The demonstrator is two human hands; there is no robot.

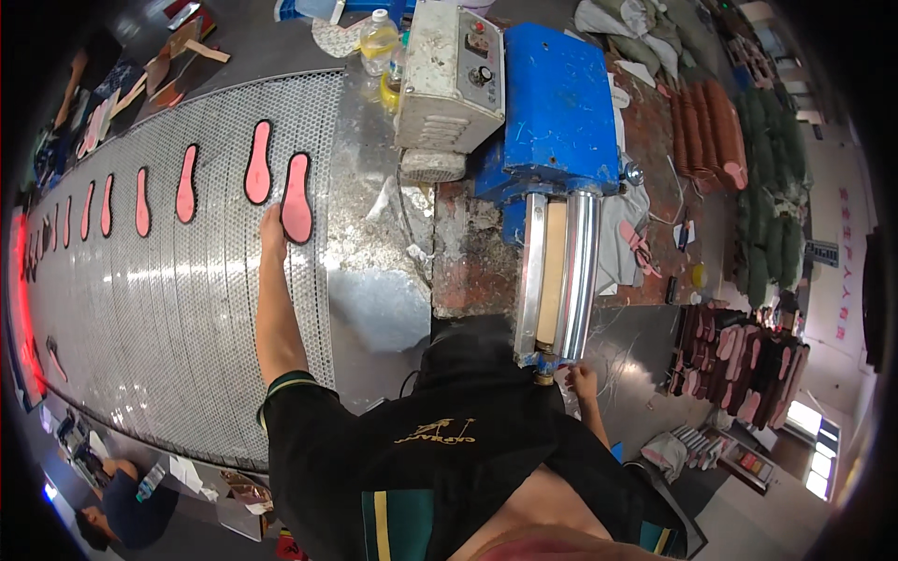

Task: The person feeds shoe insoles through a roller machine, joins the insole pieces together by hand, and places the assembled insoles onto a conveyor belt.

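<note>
My left hand [271,231] reaches over the metal mesh conveyor belt [215,309] and grips the left edge of a pink shoe sole [297,201] with a dark rim. Just beyond it, close to the held one, a second pink sole [258,164] lies on the mesh. Down on the right, my right hand [582,379] is beside the near end of a roller machine [561,271] with a shiny metal roller and a tan strip. Its fingers look curled together; what they hold, if anything, is too small to make out.
Several more soles [142,201] lie in a row along the belt. A white control box [449,75] and a blue machine housing [561,103] stand ahead, with a plastic bottle [378,42] beside them. Stacked soles [739,360] fill racks at right. Another person [131,505] is at lower left.
</note>
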